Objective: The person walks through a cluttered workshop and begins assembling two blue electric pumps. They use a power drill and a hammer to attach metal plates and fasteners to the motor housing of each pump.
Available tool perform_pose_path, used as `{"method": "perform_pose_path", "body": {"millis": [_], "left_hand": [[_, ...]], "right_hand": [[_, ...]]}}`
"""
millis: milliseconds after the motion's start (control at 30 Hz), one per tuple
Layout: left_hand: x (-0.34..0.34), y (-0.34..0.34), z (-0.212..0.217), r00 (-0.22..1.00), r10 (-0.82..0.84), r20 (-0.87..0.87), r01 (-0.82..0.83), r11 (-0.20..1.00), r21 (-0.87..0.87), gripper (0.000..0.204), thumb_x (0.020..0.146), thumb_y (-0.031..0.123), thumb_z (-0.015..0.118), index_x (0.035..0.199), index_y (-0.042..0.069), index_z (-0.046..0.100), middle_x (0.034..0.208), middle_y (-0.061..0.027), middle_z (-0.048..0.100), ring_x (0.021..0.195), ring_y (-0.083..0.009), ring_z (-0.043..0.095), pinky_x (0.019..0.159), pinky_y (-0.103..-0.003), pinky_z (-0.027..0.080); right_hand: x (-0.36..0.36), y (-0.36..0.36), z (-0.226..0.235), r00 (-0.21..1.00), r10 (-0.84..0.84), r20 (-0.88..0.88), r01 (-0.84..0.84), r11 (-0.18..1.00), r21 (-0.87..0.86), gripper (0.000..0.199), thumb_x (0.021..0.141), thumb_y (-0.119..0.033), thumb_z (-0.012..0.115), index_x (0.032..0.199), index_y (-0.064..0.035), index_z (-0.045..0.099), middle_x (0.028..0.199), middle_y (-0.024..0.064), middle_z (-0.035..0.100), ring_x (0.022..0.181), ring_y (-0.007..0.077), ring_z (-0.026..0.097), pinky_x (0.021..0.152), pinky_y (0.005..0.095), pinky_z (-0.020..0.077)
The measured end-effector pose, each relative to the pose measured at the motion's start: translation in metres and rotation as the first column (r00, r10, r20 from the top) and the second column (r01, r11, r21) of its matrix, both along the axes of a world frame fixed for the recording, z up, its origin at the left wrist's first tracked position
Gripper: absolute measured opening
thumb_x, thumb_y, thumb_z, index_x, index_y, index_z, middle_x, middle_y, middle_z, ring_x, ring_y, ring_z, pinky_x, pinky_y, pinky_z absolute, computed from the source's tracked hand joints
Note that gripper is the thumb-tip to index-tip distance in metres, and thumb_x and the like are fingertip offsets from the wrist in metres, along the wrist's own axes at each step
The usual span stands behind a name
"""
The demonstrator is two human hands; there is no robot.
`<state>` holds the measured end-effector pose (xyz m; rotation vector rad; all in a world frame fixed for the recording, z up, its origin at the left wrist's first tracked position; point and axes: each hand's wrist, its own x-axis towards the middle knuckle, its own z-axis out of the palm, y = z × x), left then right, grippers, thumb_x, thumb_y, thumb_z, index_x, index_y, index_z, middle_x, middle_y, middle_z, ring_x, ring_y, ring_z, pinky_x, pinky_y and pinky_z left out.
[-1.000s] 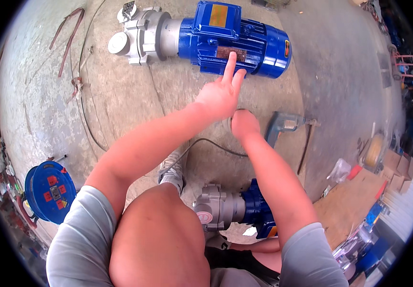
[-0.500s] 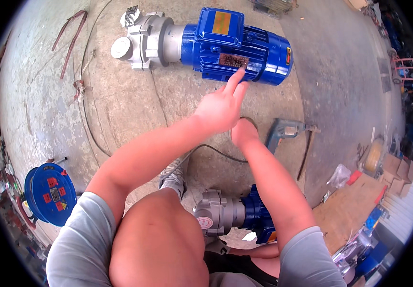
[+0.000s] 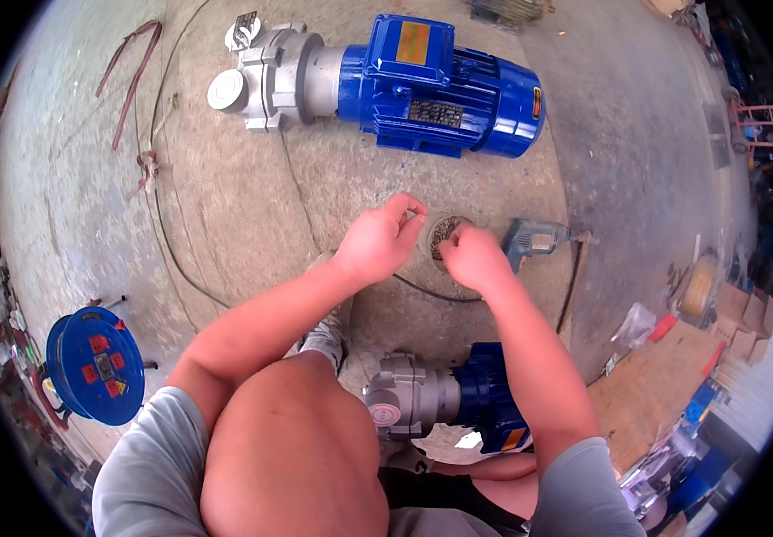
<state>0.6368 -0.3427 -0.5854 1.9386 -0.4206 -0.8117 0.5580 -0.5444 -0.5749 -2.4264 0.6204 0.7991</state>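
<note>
Round tub (image 3: 430,242) of small metallic-looking bits (image 3: 443,232) sits on the rough concrete floor (image 3: 355,170) between the hands. The left hand (image 3: 377,240) has a narrow grip, though whether it pinches anything I cannot tell; the right hand (image 3: 476,258) hides its fingertips at the rim. A bumped rim or snagged, rubbery-looking cord (image 3: 431,291) could scatter the bits. Beyond lies a glossy blue, finned motor (image 3: 449,76) with a matte silver casting (image 3: 274,76).

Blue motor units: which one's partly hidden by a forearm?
The lower unit, beside the person's leg: the right forearm covers the right end of its motor. The upper unit, near the picture's top edge, has no arm across it.
</note>
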Motion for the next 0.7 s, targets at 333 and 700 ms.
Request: {"method": "perform_pose_path", "body": {"millis": [333,700], "left_hand": [[0.045,-0.032,-0.023,0.827,-0.276,0.491,0.157,0.950,0.269,0.057,0.104,0.017,0.062,0.158,0.008,0.044,0.100,-0.0196,0.076,0.078,-0.0396,0.078,0.067,-0.054,0.061],[0.071,-0.055,-0.060,0.758,-0.500,0.418,0.288,0.833,0.472,0.037,0.098,0.013,0.062,0.132,0.000,0.056,0.119,-0.0194,0.070,0.085,-0.0356,0.080,0.070,-0.049,0.065]], "right_hand": [[0.096,-0.006,0.036,0.742,-0.328,0.584,0.148,0.931,0.334,0.010,0.098,-0.011,0.074,0.102,-0.0020,0.072,0.082,0.0104,0.079,0.074,0.0195,0.077,0.070,0.0354,0.0595],[0.143,0.017,-0.024,0.642,-0.271,0.718,0.183,0.963,0.199,0.012,0.093,-0.020,0.084,0.099,-0.0114,0.078,0.079,0.0063,0.078,0.072,0.0268,0.076,0.070,0.0385,0.0605]]}}
